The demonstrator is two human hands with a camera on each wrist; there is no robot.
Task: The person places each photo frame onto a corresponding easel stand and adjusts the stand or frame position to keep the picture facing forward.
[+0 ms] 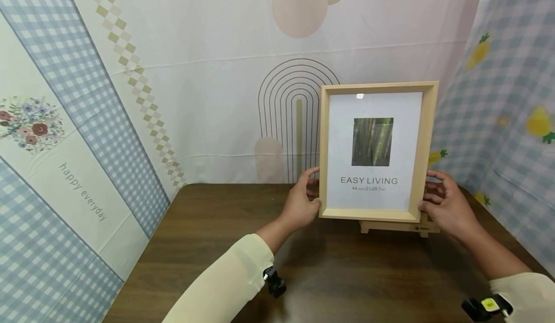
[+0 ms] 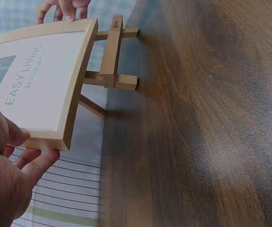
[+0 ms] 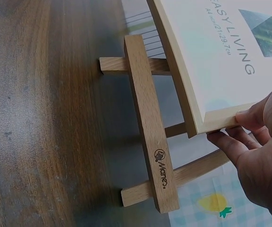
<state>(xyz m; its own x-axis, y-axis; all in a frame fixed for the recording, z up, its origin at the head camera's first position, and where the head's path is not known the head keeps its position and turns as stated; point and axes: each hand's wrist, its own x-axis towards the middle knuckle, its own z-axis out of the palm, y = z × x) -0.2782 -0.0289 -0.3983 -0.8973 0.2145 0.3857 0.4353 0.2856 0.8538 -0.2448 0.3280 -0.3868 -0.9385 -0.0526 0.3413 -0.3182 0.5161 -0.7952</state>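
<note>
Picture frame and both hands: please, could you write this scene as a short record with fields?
frame: picture frame, pale wood, roughly upright
print: sheet reading "EASY LIVING" around a small picture of green stalks
left hand: left hand grips the frame's left side, low
right hand: right hand grips its right side, low
stand: wooden easel behind the frame; its front bar is apart from the frame's bottom edge
surface: brown table
backdrop: patterned cloth

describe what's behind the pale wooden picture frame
A brown wooden easel, its crossbar and feet visible below, and a white patterned cloth beyond. The pale wooden picture frame hides the easel's upper part and some cloth.
</note>
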